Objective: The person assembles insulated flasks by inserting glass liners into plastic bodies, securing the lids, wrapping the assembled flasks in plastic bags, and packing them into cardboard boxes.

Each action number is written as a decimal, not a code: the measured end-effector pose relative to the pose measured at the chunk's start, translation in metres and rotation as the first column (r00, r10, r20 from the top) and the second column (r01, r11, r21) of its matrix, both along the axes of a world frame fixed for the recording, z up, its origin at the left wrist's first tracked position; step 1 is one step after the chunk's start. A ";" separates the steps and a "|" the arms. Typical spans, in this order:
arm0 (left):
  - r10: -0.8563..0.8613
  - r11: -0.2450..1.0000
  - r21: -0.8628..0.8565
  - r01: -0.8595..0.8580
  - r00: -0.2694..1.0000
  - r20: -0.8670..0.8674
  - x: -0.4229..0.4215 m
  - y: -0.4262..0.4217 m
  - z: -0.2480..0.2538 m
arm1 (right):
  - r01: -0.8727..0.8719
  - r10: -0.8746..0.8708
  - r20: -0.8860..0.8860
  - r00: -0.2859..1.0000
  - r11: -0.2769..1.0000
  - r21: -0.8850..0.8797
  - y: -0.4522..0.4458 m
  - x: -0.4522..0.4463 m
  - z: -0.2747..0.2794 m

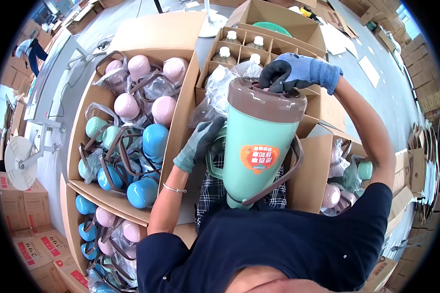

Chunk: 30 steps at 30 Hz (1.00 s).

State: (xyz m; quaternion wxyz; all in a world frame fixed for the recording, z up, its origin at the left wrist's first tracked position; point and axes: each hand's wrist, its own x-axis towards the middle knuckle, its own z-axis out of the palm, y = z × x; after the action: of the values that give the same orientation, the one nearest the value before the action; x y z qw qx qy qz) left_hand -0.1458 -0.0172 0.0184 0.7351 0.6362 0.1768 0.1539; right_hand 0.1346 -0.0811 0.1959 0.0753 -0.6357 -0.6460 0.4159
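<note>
A mint-green insulated jug (261, 141) with a brown lid (266, 105), a carrying strap and an orange sticker is held in front of my body, its top tilted away from me. My gloved left hand (200, 144) is closed around the side handle (214, 166). On top of the lid, the gloved fingers of my right hand (291, 73) are curled and pressed together; the part they grip is mostly hidden. Crumpled clear plastic (220, 90) lies just behind the jug, over a divided carton (203, 75) holding several white-capped bottles (224, 53).
To the left, an open carton (181, 132) holds pink, green and blue jugs; another carton (71, 224) sits below it. A further carton (308, 171) with bagged jugs stands at the right. A standing fan (20, 163) and a distant person (30, 51) are at far left.
</note>
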 end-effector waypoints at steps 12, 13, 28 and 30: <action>0.191 0.906 -0.401 -0.133 0.976 0.108 0.134 0.079 -0.046 | 0.703 -0.687 -0.305 0.659 0.707 -0.075 0.049 0.112 -0.121; 0.089 0.935 -0.352 -0.037 0.987 0.134 0.131 0.071 -0.040 | 0.700 -0.743 -0.173 0.646 0.668 -0.254 0.049 0.109 -0.139; 0.288 0.167 0.955 -0.245 0.938 0.190 -0.035 0.008 -0.021 | 0.131 -0.246 -0.595 0.765 0.964 -0.231 -0.136 0.013 -0.073; 0.282 0.953 0.102 -0.287 0.958 0.059 -0.056 -0.024 -0.062 | -0.180 0.032 -0.567 0.823 0.962 -0.206 -0.136 0.005 -0.104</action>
State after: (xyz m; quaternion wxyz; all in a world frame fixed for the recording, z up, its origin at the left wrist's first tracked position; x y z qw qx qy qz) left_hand -0.2018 -0.0415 -0.0432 0.6730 0.6399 0.2418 0.2814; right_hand 0.1392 -0.2175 0.0917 0.1564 -0.4532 -0.5725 0.6652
